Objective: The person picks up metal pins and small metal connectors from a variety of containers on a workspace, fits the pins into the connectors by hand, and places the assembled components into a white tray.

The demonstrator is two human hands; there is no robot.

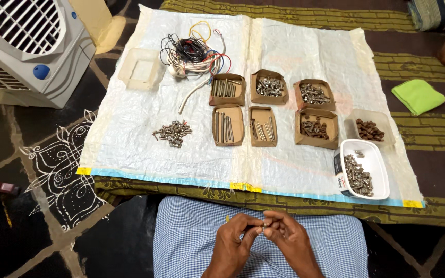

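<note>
1. Bolt (265, 224): a small metal piece, likely a bolt with a nut, pinched between the fingertips of both hands over the lap, just in front of the mat edge. It is too small to tell whether a nut sits on it.
2. Left hand (235, 242) is curled narrow, thumb and forefinger closed on the piece from the left. Right hand (289, 239) is curled the same way and meets it from the right, fingertips touching.
3. To work it well, I judge one hand should hold the piece steady while the other turns, keeping it above the checked cloth (191, 231) so a dropped part lands in the lap.
4. Nearest stock: the white tub (379, 172) of grey bolts sits at the sheet's near right corner, within easy reach of the right hand.
5. Beyond it, six brown trays (269, 110) stand in two rows, holding long pins, short screws and dark nuts; a clear tub (369, 128) of rusty pieces sits to their right.
6. A loose heap (172, 133) of screws lies left of the trays, well apart from the hands.
7. Far off: tangled wires (194, 51), an empty clear tub (140, 69), a cooler (27, 46), and a green cloth (418, 96).
</note>
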